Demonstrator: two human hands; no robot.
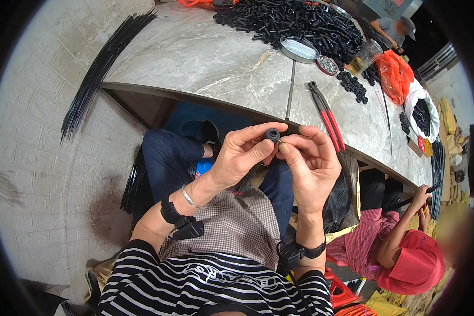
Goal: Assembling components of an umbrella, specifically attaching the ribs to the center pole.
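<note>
In front of my lap, my left hand (240, 156) is closed on a black cylindrical part (272, 135), its round end with a central hole facing up. Thumb and fingers grip it from the side. Close against it, my right hand (313, 166) is pinched, its thumb and forefinger tips beside the part. Something small and thin seems to show at those fingertips, too small to name. Both hands are just off the table's front edge. Nearest on the tabletop lie red-handled pliers (329, 118) with dark jaws, and a thin dark rod (290, 89).
A heap of black tubular parts (300, 23) covers the table's far side. Before it stand a round dish of thin pieces (298, 49) and a small metal-bits dish (327, 66). Black rods (105, 68) overhang the left edge. A co-worker in a red cap (416, 263) sits at right.
</note>
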